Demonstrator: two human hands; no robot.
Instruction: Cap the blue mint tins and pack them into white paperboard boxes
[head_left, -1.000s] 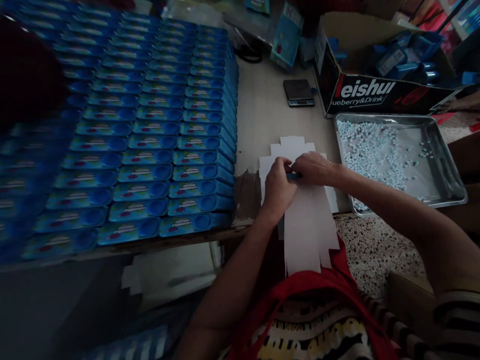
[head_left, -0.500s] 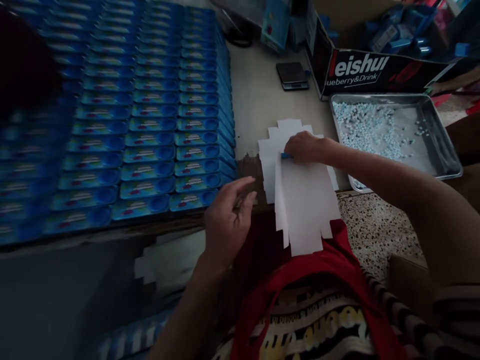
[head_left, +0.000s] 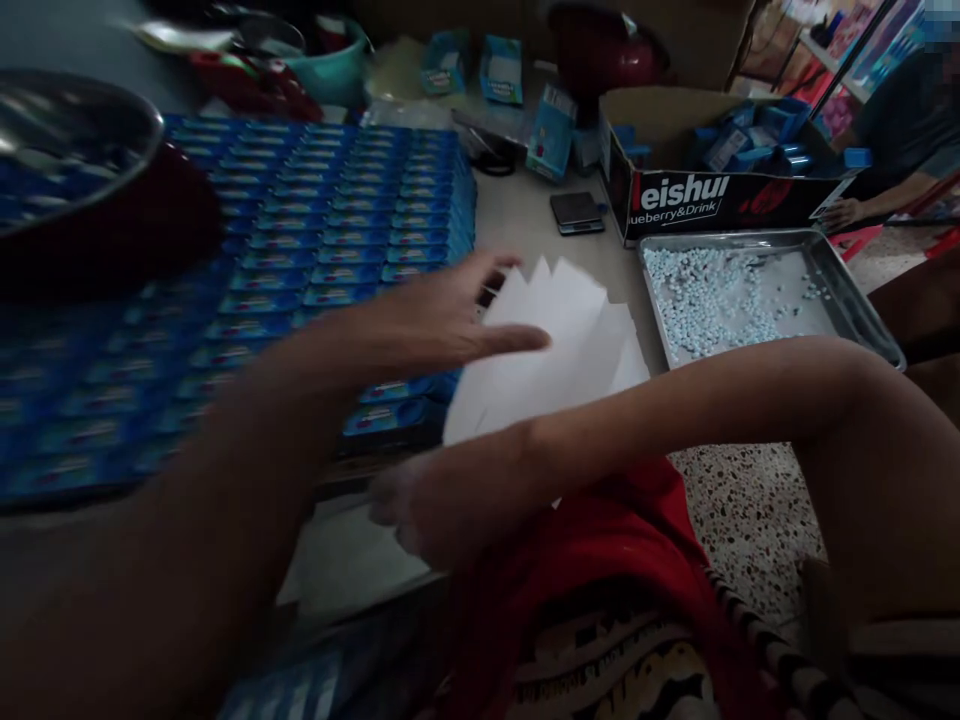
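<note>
A stack of white card box blanks (head_left: pixel 555 310) with notched ends lies tilted in front of me, partly covered by my arms. My left hand (head_left: pixel 457 325) is on its left side, thumb stretched across the white face and fingers around the far left edge. Lower down, my right hand (head_left: pixel 457 500) is beside the near left edge of the card, smeared by motion. Its fingers point left and look curled; whether they grip the card I cannot make out. My right forearm crosses over the near part of the blanks.
Rows of blue packs (head_left: pixel 345 250) fill the left of the table. At far left stands a dark red bowl (head_left: pixel 180 210). A small scale (head_left: pixel 577 213), a metal tray (head_left: pixel 862 290) of pale pellets and a black carton (head_left: pixel 720 205) with blue packs are beyond. Another person's hand (head_left: pixel 844 213) is by the carton.
My right hand has moved from the far end of the blanks to their near left side. My left hand has come up onto the card, which is now tilted. The view has shifted upward.
</note>
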